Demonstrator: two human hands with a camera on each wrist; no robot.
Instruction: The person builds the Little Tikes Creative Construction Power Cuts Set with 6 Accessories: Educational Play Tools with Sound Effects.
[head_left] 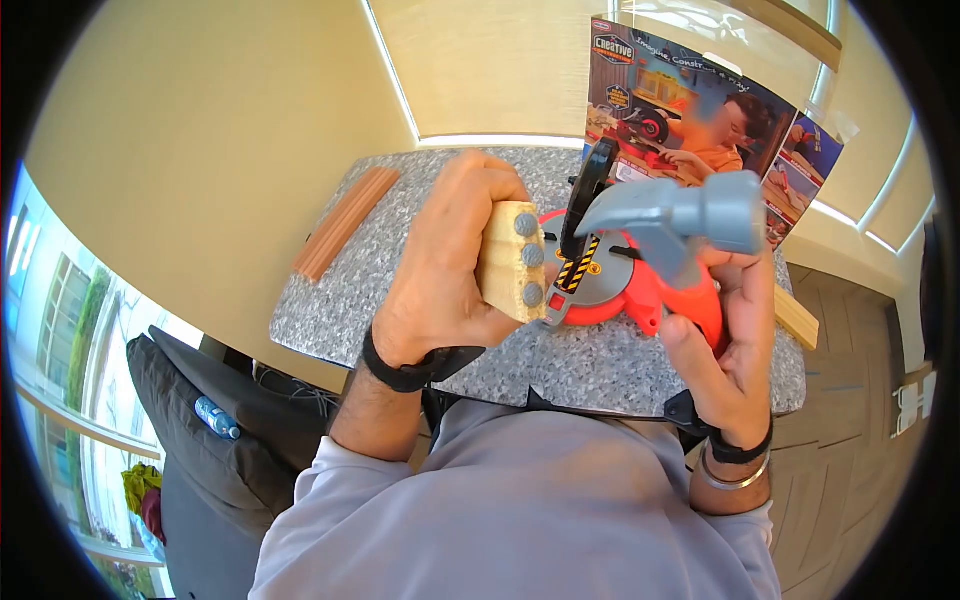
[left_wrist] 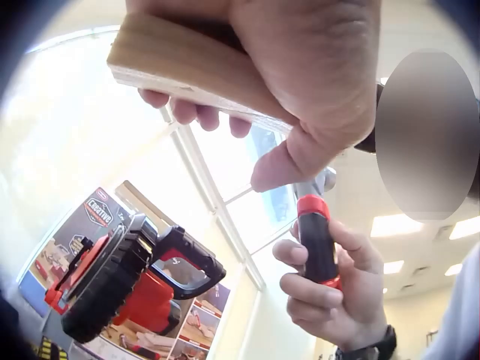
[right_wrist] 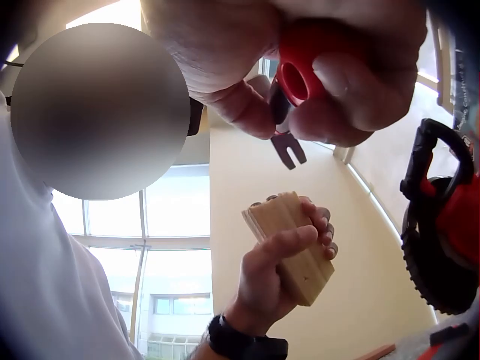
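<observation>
Fingers [head_left: 498, 178] grip: left hand [head_left: 436, 262], 3-studded wood block [head_left: 506, 272]; right hand [head_left: 738, 355], smooth, seemingly plastic hammer [head_left: 728, 212].

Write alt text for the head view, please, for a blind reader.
A person's left hand grips a wooden block with three grey studs, the right hand a grey-headed hammer, over a speckled table with a red toy saw.

The hammer [head_left: 690, 215] hides part of the toy saw [head_left: 610, 270] behind it; the carton's [head_left: 690, 110] smaller print is too tiny to read, and one printed face [head_left: 738, 125] is blurred.
</observation>
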